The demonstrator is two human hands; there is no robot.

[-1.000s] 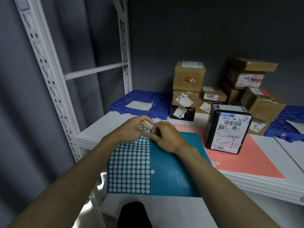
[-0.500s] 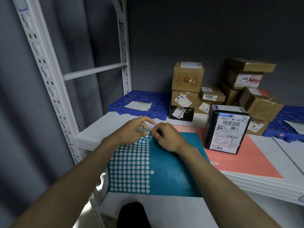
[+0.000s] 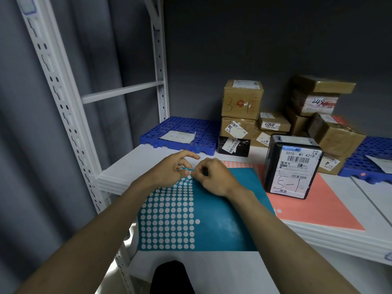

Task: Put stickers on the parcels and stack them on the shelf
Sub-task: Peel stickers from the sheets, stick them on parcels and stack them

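Looking down from my head, both my hands meet at the far edge of the teal sticker sheet, which lies flat on the white shelf with its near edge hanging past the shelf's front lip. My left hand curls its thumb and fingers on the lifted far edge of the sheet, where a thin teal strip bends up, while its forefinger points out toward the right. My right hand is curled tight, its fingertips pinching at that same spot; whether a sticker sits between them I cannot tell. The left half of the sheet shows rows of white dots; the right half is plain teal.

Under the teal sheet, to the right, lies an orange sticker sheet. On it stands a black parcel, upright, its white barcode label facing me, near my right hand but apart from it. Far behind, brown cardboard parcels are piled in two heaps against the dark wall. A blue plastic grid lies at the far left with a white paper on it; another blue grid sits at the far right.
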